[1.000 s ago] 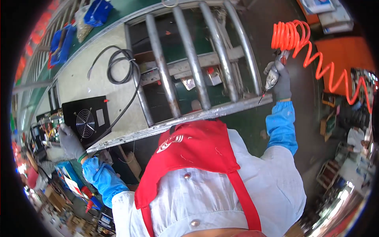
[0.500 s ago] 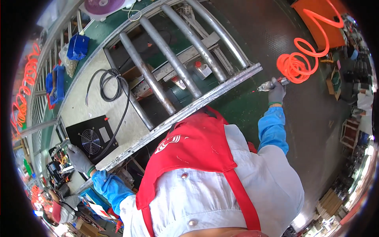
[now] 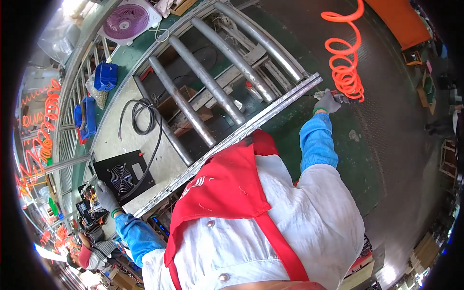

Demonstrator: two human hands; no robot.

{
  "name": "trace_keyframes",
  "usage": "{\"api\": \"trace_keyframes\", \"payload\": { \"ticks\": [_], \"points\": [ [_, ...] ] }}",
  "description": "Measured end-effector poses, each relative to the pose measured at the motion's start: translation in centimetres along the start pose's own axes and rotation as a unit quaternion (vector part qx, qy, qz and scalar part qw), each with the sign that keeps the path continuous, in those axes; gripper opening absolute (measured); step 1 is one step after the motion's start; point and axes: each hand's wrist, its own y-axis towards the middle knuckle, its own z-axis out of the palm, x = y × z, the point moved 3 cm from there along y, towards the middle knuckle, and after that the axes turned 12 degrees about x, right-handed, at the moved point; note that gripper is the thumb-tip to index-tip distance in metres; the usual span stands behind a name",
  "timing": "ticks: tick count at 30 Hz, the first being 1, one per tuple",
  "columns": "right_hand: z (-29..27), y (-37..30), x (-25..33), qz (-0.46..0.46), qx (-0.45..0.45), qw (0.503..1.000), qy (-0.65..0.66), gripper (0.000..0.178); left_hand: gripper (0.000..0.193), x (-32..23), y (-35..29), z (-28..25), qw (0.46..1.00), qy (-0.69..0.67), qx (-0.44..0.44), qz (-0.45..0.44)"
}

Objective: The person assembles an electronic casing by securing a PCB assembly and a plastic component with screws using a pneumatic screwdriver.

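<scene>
My right hand (image 3: 327, 102), in a grey glove, is closed round a silver air screwdriver (image 3: 340, 98), held beyond the right end of the roller frame. Its thin tip points left toward the frame's metal rail, and an orange coiled hose (image 3: 346, 72) runs from its back end. At the left, my gloved left hand (image 3: 106, 196) lies with fingers stretched along the near left edge of a black panel with a round fan grille (image 3: 121, 178). Beside that hand sits an open black unit with coloured wires (image 3: 90, 205). A black cable (image 3: 157, 140) reaches from the panel to a loose coil.
Bare steel rollers (image 3: 205, 79) span the conveyor, with a metal plate (image 3: 112, 128) at their left. Blue bins (image 3: 106, 76) and a purple fan (image 3: 126, 21) stand beyond it. Another person (image 3: 90, 256) is at the lower left. An orange panel (image 3: 398, 21) stands far right.
My right hand has moved left with the air screwdriver, closer to the rail's end, and the hose hangs more stretched out. The view has shifted slightly; my left hand stays beside the fan panel.
</scene>
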Motion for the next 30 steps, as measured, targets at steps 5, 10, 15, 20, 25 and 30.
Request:
{"api": "trace_keyframes", "payload": {
  "ticks": [5, 10, 15, 20, 25, 30],
  "points": [
    [-0.8, 1.7, -3.4, 0.007, -0.072, 0.997, -0.019, 0.04, 0.053, 0.5, 0.7, 0.9, 0.998, 0.033, 0.045, 0.021],
    [0.2, -0.5, -5.1, 0.059, -0.055, 0.995, 0.051, 0.04, 0.058, 0.7, 1.2, 1.1, 0.997, 0.041, 0.067, 0.005],
    [-0.3, 0.6, -11.9, -0.002, 0.202, 0.977, 0.074, 0.041, 0.064, -0.9, -1.0, 0.5, 0.997, 0.064, 0.04, -0.026],
    [-4.3, 3.4, -20.7, 0.07, 0.434, 0.861, -0.257, 0.035, 0.051, 1.2, 0.2, 1.8, 1.0, -0.015, 0.002, 0.0],
    [1.8, 2.5, -19.8, 0.024, 0.609, 0.67, -0.424, 0.036, 0.026, -1.9, -4.7, -1.0, 0.943, -0.15, -0.297, 0.025],
    [10.1, -10.3, -13.3, 0.05, 0.761, 0.46, -0.455, 0.034, 0.017, 1.0, -18.4, 3.7, 0.899, -0.193, -0.366, -0.147]
  ]
}}
